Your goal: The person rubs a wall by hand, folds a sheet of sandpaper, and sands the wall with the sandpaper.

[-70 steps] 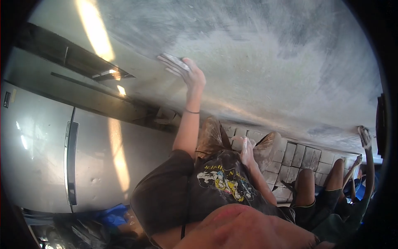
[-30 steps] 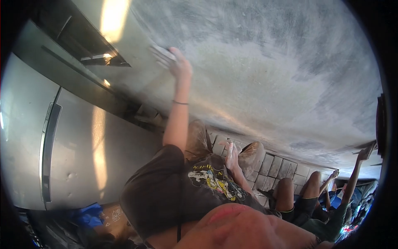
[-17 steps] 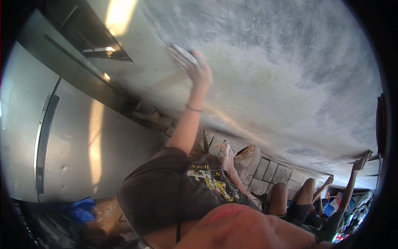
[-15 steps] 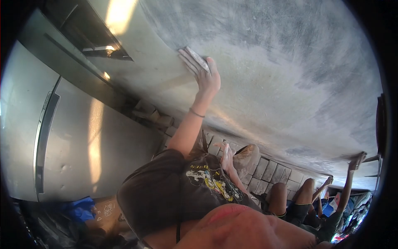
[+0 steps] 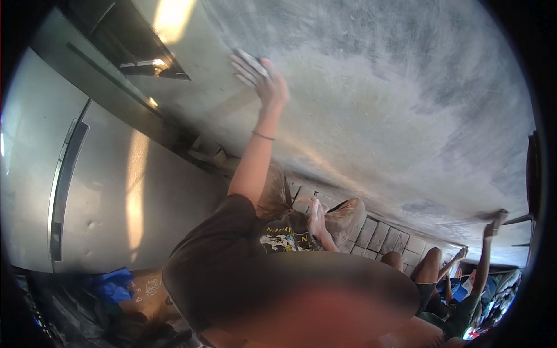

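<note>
My left hand (image 5: 268,84) is raised against the large grey, dusty panel (image 5: 360,110), fingers stretched along its surface. Between the thumb and fingers it grips a thin, pale flat pad (image 5: 253,62), whose edge shows against the panel. A dark band circles that wrist. Low near my lap, my right hand (image 5: 317,219) is coated in whitish dust, its fingers apart and nothing visible in it. It is beside my bent knee, in front of my dark printed shirt (image 5: 284,239).
A metallic door-like panel (image 5: 156,203) with a dark handle stands at left. Grey blocks (image 5: 380,235) pave the floor. At right, a co-worker's hand (image 5: 494,226) touches the grey panel, near bare knees. A blue item (image 5: 115,284) lies lower left.
My left hand has swept back and forth over the panel, most recently up and to the left with the pad. My right hand stays near my lap. The co-worker's raised hand has shifted slightly left.
</note>
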Tool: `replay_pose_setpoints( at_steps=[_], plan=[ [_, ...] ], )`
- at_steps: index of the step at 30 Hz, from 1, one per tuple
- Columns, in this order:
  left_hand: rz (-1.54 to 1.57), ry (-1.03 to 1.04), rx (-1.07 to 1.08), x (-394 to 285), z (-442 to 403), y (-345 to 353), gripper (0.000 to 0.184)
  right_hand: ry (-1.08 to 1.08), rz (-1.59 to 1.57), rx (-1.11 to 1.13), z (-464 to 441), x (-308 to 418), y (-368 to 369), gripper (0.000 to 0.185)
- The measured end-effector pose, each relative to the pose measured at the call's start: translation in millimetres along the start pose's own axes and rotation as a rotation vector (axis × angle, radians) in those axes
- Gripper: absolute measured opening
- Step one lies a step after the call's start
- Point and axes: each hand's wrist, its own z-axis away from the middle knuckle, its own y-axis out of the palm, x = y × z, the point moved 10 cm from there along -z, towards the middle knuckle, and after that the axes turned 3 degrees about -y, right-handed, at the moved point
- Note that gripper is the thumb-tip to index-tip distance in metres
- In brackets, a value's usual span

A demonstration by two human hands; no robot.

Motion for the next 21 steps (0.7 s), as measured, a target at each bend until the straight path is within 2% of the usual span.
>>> replay_pose_setpoints(
  at_steps=[2, 5, 7, 10, 14, 17, 19, 21],
  plan=[
    [0.045, -0.05, -0.029, 4, -3, 1, 0.084, -0.009, 0.093, 0.006, 1, -1, -1, 0.07],
    [0.093, -0.033, -0.091, 5, 22, 16, 0.081, -0.035, -0.061, -0.027, -2, -14, 3, 0.069],
    [-0.043, 0.055, -0.021, -1, 40, 29, 0.082, 0.004, -0.049, -0.032, -2, -9, 2, 0.069],
    [-0.057, 0.027, -0.092, 14, -15, -5, 0.081, 0.001, 0.019, -0.032, -1, -16, 3, 0.068],
    [-0.022, 0.001, -0.173, 23, -15, 5, 0.079, -0.067, 0.142, -0.142, 12, -30, -5, 0.065],
    [-0.002, -0.012, -0.093, 1, 47, 19, 0.076, -0.039, 0.058, -0.045, 5, -12, -2, 0.064],
    [-0.08, 0.042, 0.193, -7, 81, 45, 0.079, -0.021, 0.064, 0.0, 5, -10, 5, 0.063],
    [0.018, 0.08, 0.2, 1, 104, 47, 0.077, -0.046, 0.069, -0.016, 3, -14, 11, 0.063]
  ],
)
